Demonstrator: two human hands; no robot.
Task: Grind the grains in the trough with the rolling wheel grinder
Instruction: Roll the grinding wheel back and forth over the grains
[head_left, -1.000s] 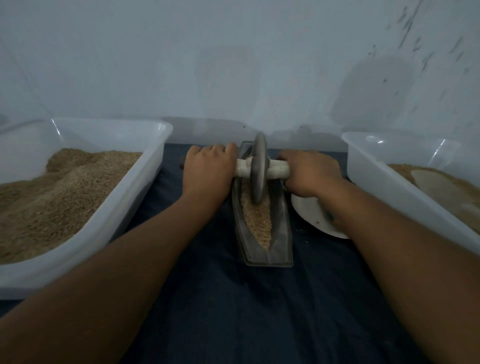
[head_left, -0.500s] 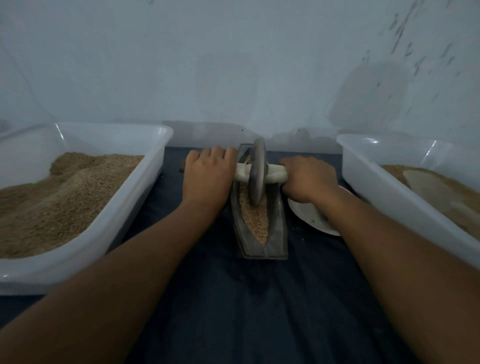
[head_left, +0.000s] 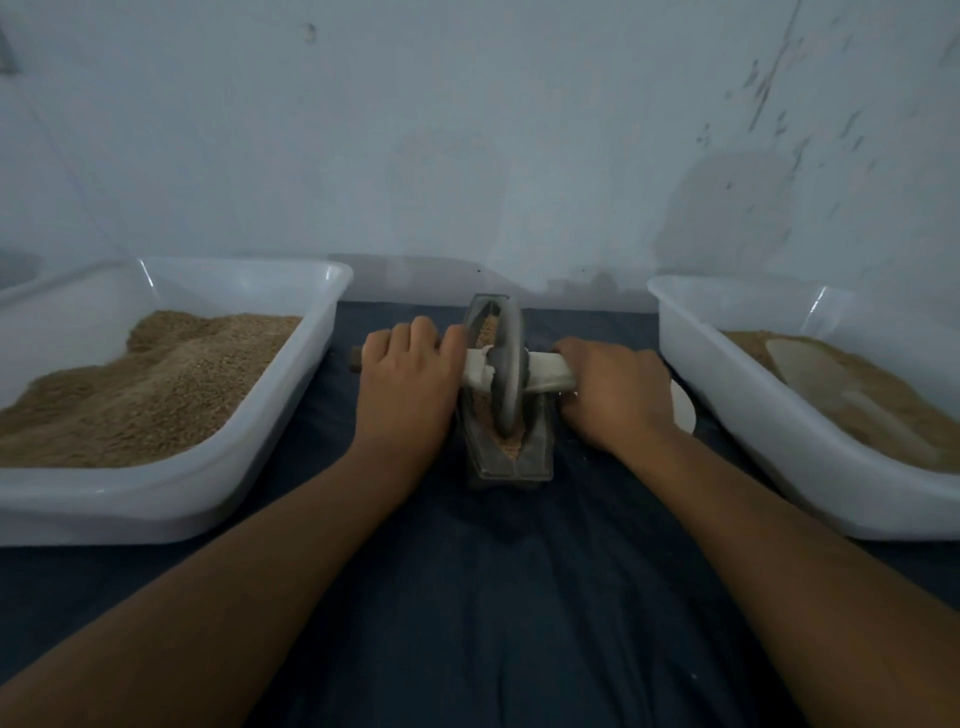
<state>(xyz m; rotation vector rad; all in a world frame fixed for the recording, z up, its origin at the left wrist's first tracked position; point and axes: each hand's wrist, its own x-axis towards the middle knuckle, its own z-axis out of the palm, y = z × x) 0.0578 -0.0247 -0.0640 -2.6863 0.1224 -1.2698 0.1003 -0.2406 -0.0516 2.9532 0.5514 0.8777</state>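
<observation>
A dark boat-shaped trough (head_left: 535, 452) lies on the blue cloth in the middle, holding tan grains (head_left: 511, 446). A grey metal wheel (head_left: 506, 364) stands upright in the trough, toward its near half, on a pale cross handle (head_left: 548, 375). My left hand (head_left: 408, 384) grips the handle's left end, whose dark tip pokes out past my fingers. My right hand (head_left: 613, 395) grips the right end. Grains show both beyond the wheel and in front of it.
A white tub (head_left: 249, 467) heaped with grain sits at the left. Another white tub (head_left: 737, 410) at the right holds finer meal and a pale scoop (head_left: 815, 374). A white plate (head_left: 684, 410) peeks out behind my right hand. A wall stands close behind.
Both hands have drawn the wheel toward me along the trough, from its far part to its near half. More grain shows beyond the wheel now.
</observation>
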